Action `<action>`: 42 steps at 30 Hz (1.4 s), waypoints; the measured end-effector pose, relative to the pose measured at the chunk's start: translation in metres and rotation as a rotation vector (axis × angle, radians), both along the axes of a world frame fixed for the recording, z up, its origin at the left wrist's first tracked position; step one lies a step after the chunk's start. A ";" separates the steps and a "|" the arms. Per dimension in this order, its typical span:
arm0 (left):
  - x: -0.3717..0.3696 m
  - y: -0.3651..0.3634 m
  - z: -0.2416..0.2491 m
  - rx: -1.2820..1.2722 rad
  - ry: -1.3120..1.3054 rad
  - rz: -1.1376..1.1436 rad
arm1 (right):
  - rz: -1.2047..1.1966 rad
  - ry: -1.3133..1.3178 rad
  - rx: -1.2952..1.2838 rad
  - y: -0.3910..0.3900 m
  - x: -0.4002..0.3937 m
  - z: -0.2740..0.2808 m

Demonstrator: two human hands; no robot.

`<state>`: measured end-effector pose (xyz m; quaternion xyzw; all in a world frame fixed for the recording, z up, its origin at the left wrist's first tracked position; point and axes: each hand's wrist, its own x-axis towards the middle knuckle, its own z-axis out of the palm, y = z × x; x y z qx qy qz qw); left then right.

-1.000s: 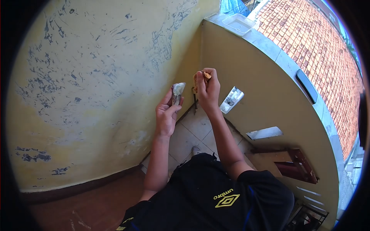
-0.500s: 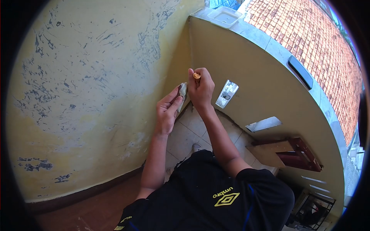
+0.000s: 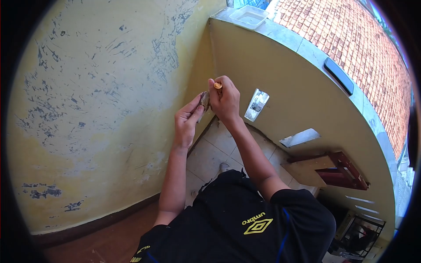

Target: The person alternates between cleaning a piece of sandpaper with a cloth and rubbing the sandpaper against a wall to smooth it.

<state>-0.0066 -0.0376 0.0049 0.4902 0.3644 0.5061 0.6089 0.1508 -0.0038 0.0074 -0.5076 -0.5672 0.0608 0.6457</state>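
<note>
Both of my hands are raised close together before the corner of the walls. My left hand (image 3: 186, 125) is closed, pinching a small pale, flat piece (image 3: 204, 101) with grey smears between thumb and fingers. I cannot make out exactly what it is. My right hand (image 3: 226, 101) is wrapped round a tool with a wooden handle (image 3: 218, 86), whose rounded end points up past the thumb. The tool's other end is hidden behind the fist. The pale piece is right beside the right hand; whether the tool touches it does not show.
To the left, a yellow wall (image 3: 96, 114) has whitish patches and grey scrapes. A low wall's ledge (image 3: 280, 37) carries a clear plastic tub (image 3: 249, 17) and a phone (image 3: 338, 76). A wooden frame (image 3: 342, 172) juts out at lower right. Floor tiles (image 3: 212, 147) show below.
The pale piece has turned and shows less of its face. Both hands appear slightly further left, as does the background near them. Each hand keeps its hold.
</note>
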 end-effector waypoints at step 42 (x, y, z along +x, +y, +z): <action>0.014 0.018 0.008 0.125 0.022 0.068 | -0.082 0.060 -0.154 0.002 -0.021 -0.009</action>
